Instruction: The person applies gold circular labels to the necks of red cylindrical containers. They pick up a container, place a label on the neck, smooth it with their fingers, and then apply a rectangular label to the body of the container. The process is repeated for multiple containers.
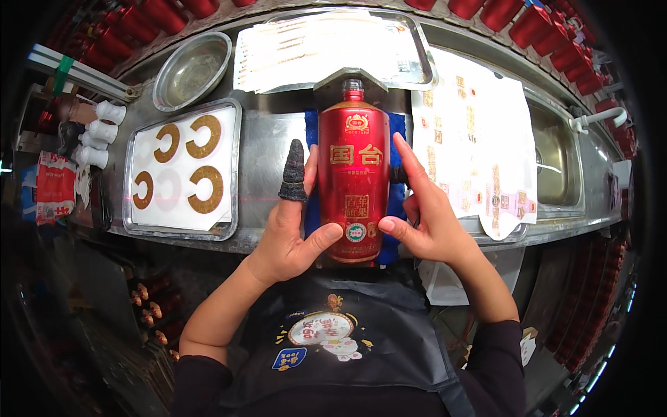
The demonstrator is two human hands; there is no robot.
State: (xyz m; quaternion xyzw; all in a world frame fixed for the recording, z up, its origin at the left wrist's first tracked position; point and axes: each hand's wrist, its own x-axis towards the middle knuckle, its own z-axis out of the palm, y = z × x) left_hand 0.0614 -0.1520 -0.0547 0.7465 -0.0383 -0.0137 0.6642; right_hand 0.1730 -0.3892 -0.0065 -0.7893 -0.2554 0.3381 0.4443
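A glossy red bottle (353, 181) with gold lettering lies on its back on a blue cloth (396, 240), its neck pointing away from me. Behind the neck is a metal block (375, 92). My left hand (288, 240) holds the bottle's left side, thumb on the lower front and fingers along the edge. A dark finger cot (294, 170) covers one of its fingers. From the right, my right hand (431, 215) grips the bottle with its thumb on the lower front and the index finger stretched along the side; the other fingers are partly hidden.
On the left, a metal tray (234, 139) carries gold C-shaped pieces on white backing, near a metal bowl (191, 73). Printed sheets (472, 132) lie on the right beside a sink (563, 149). A paper-filled tray (424, 48) stands at the back; several red bottles (528, 28) line the rim.
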